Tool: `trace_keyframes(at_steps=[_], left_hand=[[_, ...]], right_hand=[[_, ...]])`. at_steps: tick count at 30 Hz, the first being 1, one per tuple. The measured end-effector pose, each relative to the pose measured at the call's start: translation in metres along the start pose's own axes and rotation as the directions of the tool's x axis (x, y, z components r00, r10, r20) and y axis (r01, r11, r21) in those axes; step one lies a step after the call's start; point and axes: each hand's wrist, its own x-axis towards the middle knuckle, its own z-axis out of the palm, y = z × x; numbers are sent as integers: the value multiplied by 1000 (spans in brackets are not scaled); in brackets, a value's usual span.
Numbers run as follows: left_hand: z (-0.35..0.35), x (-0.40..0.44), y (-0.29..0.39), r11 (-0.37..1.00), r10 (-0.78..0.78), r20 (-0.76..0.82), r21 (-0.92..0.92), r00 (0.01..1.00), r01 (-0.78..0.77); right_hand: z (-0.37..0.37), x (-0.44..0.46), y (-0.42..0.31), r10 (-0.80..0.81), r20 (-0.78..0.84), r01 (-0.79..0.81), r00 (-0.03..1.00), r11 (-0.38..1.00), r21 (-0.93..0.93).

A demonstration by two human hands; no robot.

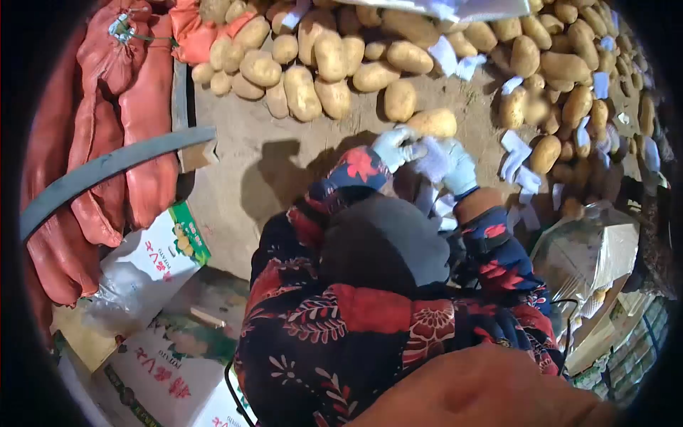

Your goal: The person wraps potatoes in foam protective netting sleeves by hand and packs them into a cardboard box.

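While I had the pale wrap [430,160] up between my two gloved hands, a light touch mattered most, imo. My left hand [393,146], at the wrap's 10 o'clock, had its fingers curled in and looked to be pinching the edge. My right hand [460,172], around 3 o'clock, was against the other side, but its fingertips were hidden, so I couldn't tell if it was gripping or just steadying. Stuff that flimsy probably creased or tore if yanked, so I reckoned easing it evenly from both sides beat tugging with one hand. The nearest potato [434,122] lay at 12 o'clock, right by my left fingers; couldn't say whether they touched. Worth not knocking it, since round things roll, and the potato pile [405,57] sat just past it. The loose wraps [514,155] lay at 3 o'clock, so a low sleeve could've dragged them.
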Motion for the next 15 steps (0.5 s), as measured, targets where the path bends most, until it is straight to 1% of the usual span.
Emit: trace_keyframes(at_steps=[1, 2, 3, 4, 5, 6, 7, 8, 10, 11, 12, 13, 14, 15], left_hand=[[1, 0, -6, 992, -51, -15, -116, 999, 49], [-2, 1, -2, 995, -98, -38, -21, 995, 97], [10, 2, -18, 800, -251, -168, -590, 953, 107], [7, 1, -7, 806, -245, -199, -586, 949, 85], [5, 1, 1, 812, -238, -230, -581, 944, 63], [-3, 10, 1, 836, -201, -206, -546, 958, 58], [-10, 19, 2, 858, -164, -181, -511, 970, 50], [-14, 21, 6, 912, -122, -177, -409, 977, 40], [-14, 18, 13, 980, -78, -167, -195, 983, 45], [-14, 25, 11, 990, -62, -162, -137, 985, 40], [-13, 31, 9, 996, -46, -157, -79, 987, 34], [-12, 45, -10, 941, -136, -308, 257, 942, 220], [-15, 54, -20, 740, -158, -478, 523, 864, 424], [-20, 60, -19, 674, -302, -476, 507, 826, 538]], right_hand=[[-30, 6, -28, 40, 119, -48, 992, 997, 68], [-57, 13, -56, 274, 264, -225, 925, 953, -201], [-22, 8, -24, 169, 137, -193, 976, 965, 180], [-7, 10, -11, 230, 221, -315, 948, 781, 540], [9, 11, 5, 288, 303, -394, 909, 348, 851], [23, 12, 19, 342, 380, -381, 859, -68, 922], [10, 22, -1, 152, 430, -349, 890, -381, 856], [-3, 24, -21, -62, 425, -360, 903, -649, 670], [7, 22, -19, -134, 456, -468, 880, -421, 777], [5, 21, -24, -170, 470, -500, 866, -305, 810], [-16, 13, -48, -216, 477, -518, 852, -207, 830], [-22, 4, -60, -7, 436, -433, 900, -143, 890], [-27, 0, -69, 7, 407, -398, 914, -188, 898], [-16, -3, -59, -10, 431, -424, 902, -196, 884]])
